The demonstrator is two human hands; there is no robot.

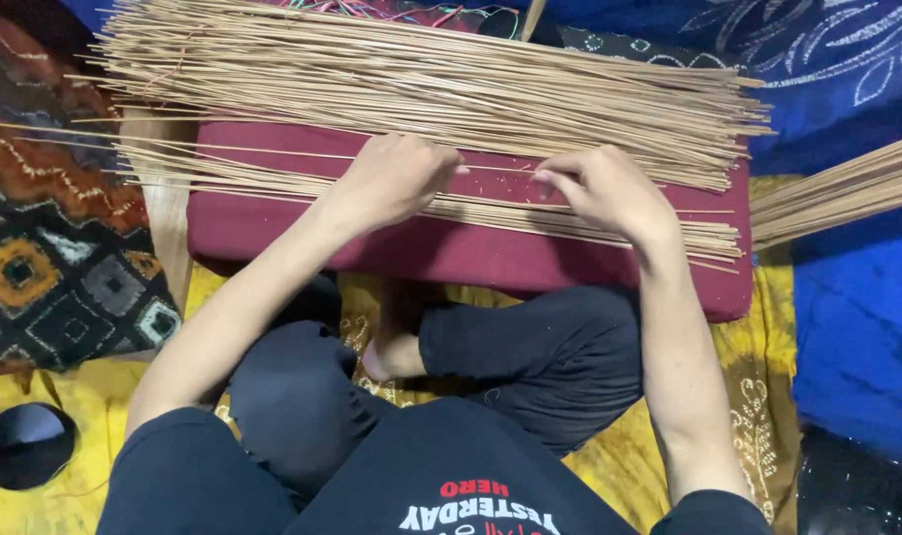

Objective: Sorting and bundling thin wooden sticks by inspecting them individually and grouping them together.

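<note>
I sit cross-legged behind a dark red cushion (451, 253) that carries two layers of thin tan sticks. The big pile of sticks (421, 84) lies across the far side. A thinner row of sticks (530, 213) lies nearer me. My left hand (396, 178) rests on that nearer row with fingers curled down over the sticks. My right hand (605, 188) is beside it, fingertips pinched on the sticks near the middle of the cushion. Whether either hand has a stick lifted cannot be told.
Another bundle of tan sticks (847, 188) juts in from the right. A patterned cloth (45, 248) lies on the left, a blue cloth (857, 317) on the right, yellow fabric (758, 386) under my legs. A dark round object (25, 446) sits at bottom left.
</note>
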